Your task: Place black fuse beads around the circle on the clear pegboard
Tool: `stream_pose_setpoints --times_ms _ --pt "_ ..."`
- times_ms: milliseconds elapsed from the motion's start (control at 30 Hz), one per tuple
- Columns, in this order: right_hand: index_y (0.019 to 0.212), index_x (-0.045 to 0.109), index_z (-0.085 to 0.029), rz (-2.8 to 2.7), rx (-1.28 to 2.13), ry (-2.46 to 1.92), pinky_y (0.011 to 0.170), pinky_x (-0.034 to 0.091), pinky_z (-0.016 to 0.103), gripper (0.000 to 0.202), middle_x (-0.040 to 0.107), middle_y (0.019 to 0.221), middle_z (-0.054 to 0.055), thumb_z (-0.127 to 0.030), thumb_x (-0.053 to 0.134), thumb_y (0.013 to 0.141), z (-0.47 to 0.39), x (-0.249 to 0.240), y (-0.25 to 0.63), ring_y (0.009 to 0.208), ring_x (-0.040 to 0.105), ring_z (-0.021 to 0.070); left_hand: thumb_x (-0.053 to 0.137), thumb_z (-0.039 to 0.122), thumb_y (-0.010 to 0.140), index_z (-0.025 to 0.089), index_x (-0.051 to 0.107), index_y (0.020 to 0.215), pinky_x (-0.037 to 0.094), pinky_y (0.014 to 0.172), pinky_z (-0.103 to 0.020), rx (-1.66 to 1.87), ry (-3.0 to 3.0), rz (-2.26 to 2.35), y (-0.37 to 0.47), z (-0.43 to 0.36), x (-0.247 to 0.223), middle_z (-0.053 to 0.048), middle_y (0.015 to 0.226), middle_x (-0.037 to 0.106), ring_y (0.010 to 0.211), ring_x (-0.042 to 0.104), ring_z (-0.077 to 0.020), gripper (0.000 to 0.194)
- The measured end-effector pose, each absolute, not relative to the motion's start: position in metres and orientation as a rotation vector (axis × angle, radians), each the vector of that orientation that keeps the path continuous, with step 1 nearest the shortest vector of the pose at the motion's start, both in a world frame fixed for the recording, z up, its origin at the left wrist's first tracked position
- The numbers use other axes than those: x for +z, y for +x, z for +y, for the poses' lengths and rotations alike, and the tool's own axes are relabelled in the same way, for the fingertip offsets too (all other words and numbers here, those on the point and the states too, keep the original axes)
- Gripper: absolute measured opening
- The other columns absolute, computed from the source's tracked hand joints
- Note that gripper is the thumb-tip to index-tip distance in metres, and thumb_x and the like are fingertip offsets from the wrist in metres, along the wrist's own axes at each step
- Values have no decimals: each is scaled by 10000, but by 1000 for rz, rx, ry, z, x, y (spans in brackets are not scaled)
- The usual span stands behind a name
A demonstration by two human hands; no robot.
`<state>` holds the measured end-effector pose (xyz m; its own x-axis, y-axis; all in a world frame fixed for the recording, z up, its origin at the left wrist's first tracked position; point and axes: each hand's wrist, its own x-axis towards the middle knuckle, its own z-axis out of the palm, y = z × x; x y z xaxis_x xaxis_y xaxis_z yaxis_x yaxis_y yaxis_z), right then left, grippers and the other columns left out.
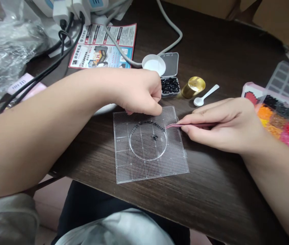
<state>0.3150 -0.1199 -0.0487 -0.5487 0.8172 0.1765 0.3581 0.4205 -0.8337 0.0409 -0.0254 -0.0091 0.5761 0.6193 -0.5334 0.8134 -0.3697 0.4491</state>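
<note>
The right hand (218, 124) pinches pink tweezers (182, 125) between thumb and fingers, their tips at the right end of an arc of black fuse beads (159, 127) on a clear pegboard (129, 172). The board lies flat on the dark wood-grain table (218, 190), near its front edge; a small black bead cluster (155, 137) sits inside the board's circular outline. The left hand (141, 90) hovers over the board's far edge, fingers curled together; whether they grip anything I cannot tell. Beyond it stands an open case of black beads (170, 85), beside a gold cap (194, 87).
</note>
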Motion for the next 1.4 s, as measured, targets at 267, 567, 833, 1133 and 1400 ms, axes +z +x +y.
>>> stream_pose_setpoints --times_ms 267,567,833,1133,1400 --pt "1120 1085 -314 -2044 897 -1048 503 614 300 173 970 896 38 -219 973 1028 -126 -50 315 591 793 193 834 396 720 304 492 456 368 504 -410 -327 2125 1069 41 -28 -5 -42 466 610 496 609 -243 443" --pt "1108 1039 -289 -2179 930 -805 452 492 253 255 814 702 -18 -102 870 1070 -146 -45 290 474 626 117 832 386 727 305 518 470 413 526 -425 -330 2125 1063 39 -27 -6 -39 495 654 499 626 -247 414" --pt "1081 1058 -278 -2126 1039 -871 422 465 276 229 883 760 9 -140 875 1071 -144 -45 292 484 648 124 832 381 746 304 498 529 405 560 -413 -337 2080 1080 37 -30 -3 -15 491 626 565 651 -242 406" --pt "1109 1077 -317 -2171 1027 -885 475 535 294 286 933 837 34 -112 879 1094 -142 -41 296 564 763 163 801 312 875 298 468 577 421 626 -410 -383 2116 1134 42 -43 17 17 499 678 541 596 -182 447" --pt "1163 1074 -308 -2248 974 -857 477 511 295 331 927 830 33 -77 841 1112 -138 -41 299 535 724 147 771 272 874 294 465 563 429 599 -410 -360 2124 1089 41 -43 13 34 481 662 521 579 -167 437"
